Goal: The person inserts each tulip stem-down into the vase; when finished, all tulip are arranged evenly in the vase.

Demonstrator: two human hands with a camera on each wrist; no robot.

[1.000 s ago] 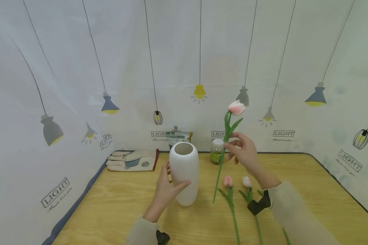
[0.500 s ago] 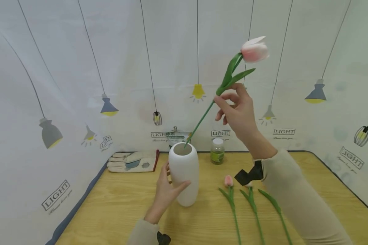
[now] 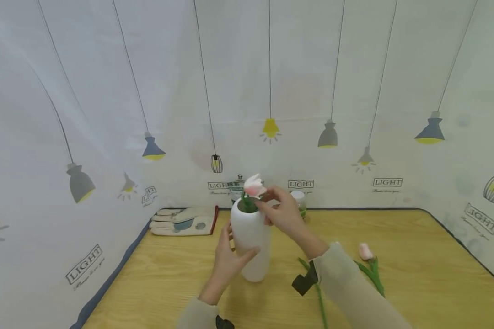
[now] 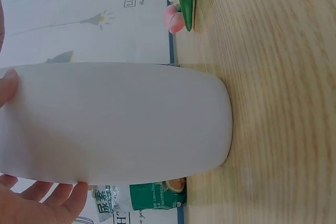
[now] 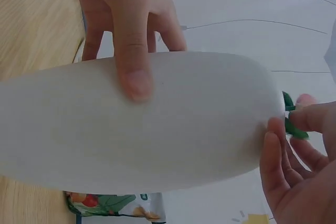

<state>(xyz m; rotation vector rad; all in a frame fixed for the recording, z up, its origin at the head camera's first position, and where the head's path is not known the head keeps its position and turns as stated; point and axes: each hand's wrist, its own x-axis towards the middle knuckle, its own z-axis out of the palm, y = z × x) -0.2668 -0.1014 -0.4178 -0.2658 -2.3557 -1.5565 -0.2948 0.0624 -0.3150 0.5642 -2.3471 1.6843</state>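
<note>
My right hand (image 3: pixel 285 212) pinches the pink tulip (image 3: pixel 254 186) in the mouth of the white vase (image 3: pixel 250 235) my left hand (image 3: pixel 225 260) grips on the table (image 3: pixel 169 274), while the left-wrist view shows the urea packet (image 4: pixel 156 196) largely hidden in the head view, where my right sleeve (image 3: pixel 351 278) partly covers other tulips (image 3: pixel 365 252).
</note>
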